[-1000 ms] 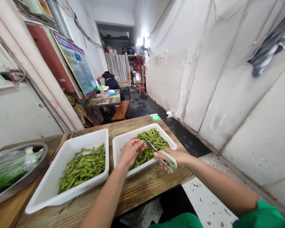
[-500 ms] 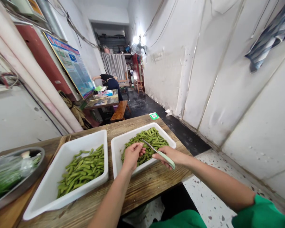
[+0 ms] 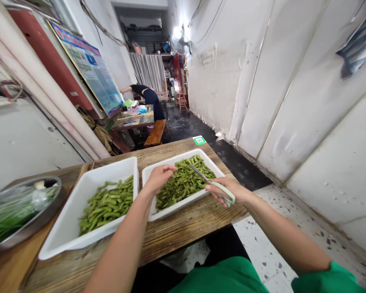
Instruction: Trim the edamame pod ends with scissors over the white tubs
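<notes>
My right hand (image 3: 224,190) grips a pair of scissors (image 3: 222,193) with pale green handles. Their narrow metal blades point up and left over the right white tray (image 3: 183,215), and look closed. Green bean pods, seemingly edamame (image 3: 186,181), fill much of that tray. Above its left side is my left hand (image 3: 160,178), with fingers curled together in a pinch; whatever they hold, if anything, is hidden. A second white tray (image 3: 64,228) stands to the left, with a heap of larger-looking green pods (image 3: 110,205) in its right part.
Both trays stand on a wooden table (image 3: 171,240). At far left is a metal basin (image 3: 53,215) holding bagged green vegetables (image 3: 12,221). A green code card (image 3: 199,140) lies at the table's far edge. Beyond, a person (image 3: 151,97) bends beside another table, near a wooden bench (image 3: 155,132).
My left hand has moved left, away from the scissors' tips. My right hand has shifted slightly right with the scissors. The camera view has tilted down a little.
</notes>
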`<action>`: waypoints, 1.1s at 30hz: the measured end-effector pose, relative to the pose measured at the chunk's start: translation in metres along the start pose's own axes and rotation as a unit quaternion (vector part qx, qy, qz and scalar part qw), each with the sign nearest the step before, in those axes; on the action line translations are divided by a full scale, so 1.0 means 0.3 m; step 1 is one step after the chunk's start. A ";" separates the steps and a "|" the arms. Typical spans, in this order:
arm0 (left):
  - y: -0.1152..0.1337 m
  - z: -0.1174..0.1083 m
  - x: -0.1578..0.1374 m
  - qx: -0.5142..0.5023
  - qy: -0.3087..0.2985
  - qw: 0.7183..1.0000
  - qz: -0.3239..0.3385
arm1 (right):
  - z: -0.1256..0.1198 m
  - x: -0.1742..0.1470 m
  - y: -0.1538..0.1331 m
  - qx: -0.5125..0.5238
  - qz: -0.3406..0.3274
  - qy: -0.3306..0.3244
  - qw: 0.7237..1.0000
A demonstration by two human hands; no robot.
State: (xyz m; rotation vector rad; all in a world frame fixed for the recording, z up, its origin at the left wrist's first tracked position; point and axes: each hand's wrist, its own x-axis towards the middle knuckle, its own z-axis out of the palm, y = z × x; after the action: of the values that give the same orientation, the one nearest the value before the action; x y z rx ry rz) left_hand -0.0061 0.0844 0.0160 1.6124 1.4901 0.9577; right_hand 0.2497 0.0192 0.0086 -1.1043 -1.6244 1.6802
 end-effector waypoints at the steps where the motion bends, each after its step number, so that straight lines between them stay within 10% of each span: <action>1: -0.003 0.009 0.011 -0.062 -0.014 0.998 -0.025 | -0.001 -0.003 0.003 0.010 -0.005 -0.002 1.000; 4: -0.026 0.051 0.039 -0.063 0.002 0.995 -0.073 | -0.008 -0.010 0.015 0.043 -0.018 -0.003 0.999; 10: -0.044 0.126 0.100 0.322 -0.016 0.946 0.029 | -0.008 -0.012 0.037 0.084 -0.027 0.017 0.996; 17: -0.029 0.117 0.130 0.351 -0.072 0.933 0.029 | 0.013 -0.017 0.030 0.055 -0.038 0.055 0.996; 27: -0.045 0.147 0.082 0.281 -0.044 0.957 0.063 | -0.018 0.050 -0.092 -0.305 -0.085 0.163 0.935; 33: 0.000 0.128 0.057 -0.167 -0.056 0.984 -0.008 | -0.009 0.101 -0.158 -0.377 -0.098 0.172 0.905</action>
State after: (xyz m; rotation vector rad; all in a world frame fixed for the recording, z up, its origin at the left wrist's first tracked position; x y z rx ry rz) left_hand 0.0290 0.1004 -0.0007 1.3858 1.1927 1.0287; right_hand 0.2291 0.0516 0.0497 -1.4195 -2.1016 0.6493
